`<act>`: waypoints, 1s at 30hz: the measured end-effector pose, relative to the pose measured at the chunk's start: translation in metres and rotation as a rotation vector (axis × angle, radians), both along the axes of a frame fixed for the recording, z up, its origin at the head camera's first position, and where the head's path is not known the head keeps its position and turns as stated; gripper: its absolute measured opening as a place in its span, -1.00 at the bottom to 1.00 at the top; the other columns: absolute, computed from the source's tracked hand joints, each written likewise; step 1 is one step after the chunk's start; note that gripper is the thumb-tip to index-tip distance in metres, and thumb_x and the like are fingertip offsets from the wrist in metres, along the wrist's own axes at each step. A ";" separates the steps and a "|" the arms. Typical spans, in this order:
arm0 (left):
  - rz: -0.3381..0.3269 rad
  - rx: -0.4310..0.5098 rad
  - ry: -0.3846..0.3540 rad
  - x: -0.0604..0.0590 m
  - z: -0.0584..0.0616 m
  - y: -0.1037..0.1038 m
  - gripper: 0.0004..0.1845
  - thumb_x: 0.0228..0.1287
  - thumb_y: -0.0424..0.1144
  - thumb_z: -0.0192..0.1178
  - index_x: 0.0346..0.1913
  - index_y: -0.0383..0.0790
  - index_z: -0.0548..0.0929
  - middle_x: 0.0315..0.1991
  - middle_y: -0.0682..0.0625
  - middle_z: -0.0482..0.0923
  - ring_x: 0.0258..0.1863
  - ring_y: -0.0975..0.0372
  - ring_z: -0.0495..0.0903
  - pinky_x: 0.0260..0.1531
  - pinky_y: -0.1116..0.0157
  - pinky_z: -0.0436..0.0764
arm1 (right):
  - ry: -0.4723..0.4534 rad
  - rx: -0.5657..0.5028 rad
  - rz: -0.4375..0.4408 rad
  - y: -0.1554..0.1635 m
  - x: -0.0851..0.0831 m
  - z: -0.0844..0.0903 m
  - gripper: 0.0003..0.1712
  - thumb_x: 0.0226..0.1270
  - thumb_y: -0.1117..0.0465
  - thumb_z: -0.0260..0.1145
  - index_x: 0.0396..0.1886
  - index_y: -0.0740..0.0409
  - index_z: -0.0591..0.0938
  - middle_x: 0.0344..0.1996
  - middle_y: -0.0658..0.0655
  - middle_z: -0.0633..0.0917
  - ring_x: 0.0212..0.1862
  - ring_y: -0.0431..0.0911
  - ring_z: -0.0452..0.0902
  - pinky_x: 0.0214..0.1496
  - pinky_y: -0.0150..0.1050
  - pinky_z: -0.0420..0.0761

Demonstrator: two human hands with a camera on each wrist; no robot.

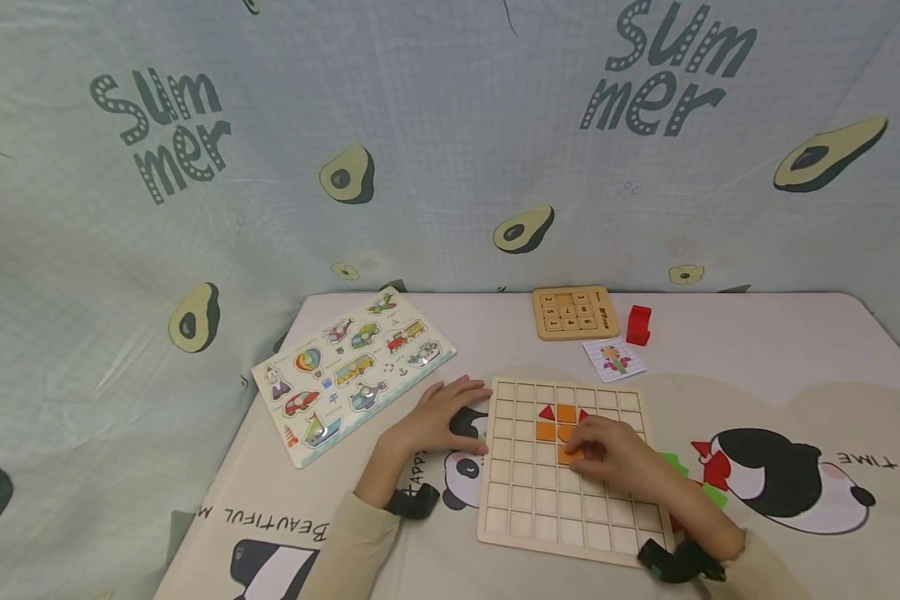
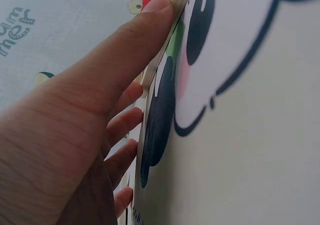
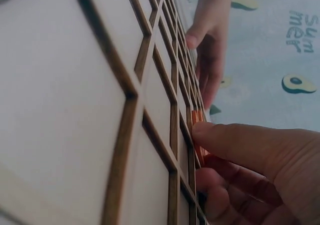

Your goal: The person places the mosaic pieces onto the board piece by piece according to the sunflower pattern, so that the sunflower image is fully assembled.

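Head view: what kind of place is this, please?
Probably a play table at home or a staged recording corner. A panda-print cloth covers the table, an avocado-print sheet hangs behind, and children's puzzles lie about: a vehicle peg puzzle and a wooden grid board.

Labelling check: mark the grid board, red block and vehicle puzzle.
grid board (image 1: pixel 540 508), head view, bare lower cells.
red block (image 1: pixel 638 325), head view, front face.
vehicle puzzle (image 1: pixel 352 371), head view, board centre.
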State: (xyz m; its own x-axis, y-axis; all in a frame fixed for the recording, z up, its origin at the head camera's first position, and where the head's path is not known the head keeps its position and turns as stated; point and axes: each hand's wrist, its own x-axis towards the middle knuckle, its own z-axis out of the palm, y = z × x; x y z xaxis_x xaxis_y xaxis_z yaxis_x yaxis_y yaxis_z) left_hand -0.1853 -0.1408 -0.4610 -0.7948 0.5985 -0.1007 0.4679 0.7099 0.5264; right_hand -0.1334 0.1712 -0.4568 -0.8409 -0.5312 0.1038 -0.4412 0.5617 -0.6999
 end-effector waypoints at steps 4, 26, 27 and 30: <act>-0.003 0.000 0.001 0.000 0.000 0.000 -0.11 0.06 0.13 0.42 0.45 -0.03 0.31 0.49 -0.02 0.17 0.53 0.07 -0.03 0.49 -0.03 -0.14 | -0.034 0.018 -0.006 0.000 -0.001 -0.001 -0.88 0.15 0.27 0.47 -0.34 -0.01 0.70 -0.31 -0.13 0.62 -0.28 -0.25 0.40 -0.32 -0.44 0.47; -0.001 0.002 0.001 0.002 -0.003 -0.002 -0.10 0.05 0.14 0.42 0.44 -0.04 0.32 0.49 -0.03 0.17 0.53 0.07 -0.02 0.49 -0.03 -0.12 | 0.016 -0.012 -0.028 0.037 0.007 0.013 -0.82 0.13 0.33 0.47 -0.25 0.11 0.70 -0.31 -0.02 0.60 -0.37 -0.27 0.40 -0.41 -0.45 0.52; -0.001 0.002 0.002 0.002 -0.003 -0.002 -0.10 0.05 0.14 0.42 0.44 -0.04 0.32 0.49 -0.02 0.17 0.53 0.08 -0.02 0.49 -0.03 -0.12 | 0.041 -0.013 -0.027 0.040 0.007 0.014 -0.81 0.11 0.34 0.48 -0.26 0.12 0.70 -0.31 -0.01 0.59 -0.38 -0.29 0.39 -0.42 -0.45 0.52; -0.003 0.003 0.005 0.001 -0.003 -0.002 -0.10 0.05 0.15 0.42 0.44 -0.04 0.32 0.48 -0.02 0.18 0.53 0.07 -0.01 0.49 -0.03 -0.12 | 0.084 -0.013 -0.048 0.051 0.010 0.016 -0.78 0.09 0.36 0.49 -0.26 0.12 0.69 -0.30 -0.01 0.59 -0.40 -0.33 0.38 -0.43 -0.44 0.53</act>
State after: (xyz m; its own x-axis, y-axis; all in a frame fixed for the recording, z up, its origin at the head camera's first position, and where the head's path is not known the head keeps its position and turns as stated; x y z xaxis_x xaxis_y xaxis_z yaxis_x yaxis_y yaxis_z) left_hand -0.1842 -0.1424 -0.4641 -0.7935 0.6011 -0.0947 0.4728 0.7070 0.5260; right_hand -0.1236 0.2226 -0.4412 -0.8533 -0.4887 0.1820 -0.4717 0.5746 -0.6688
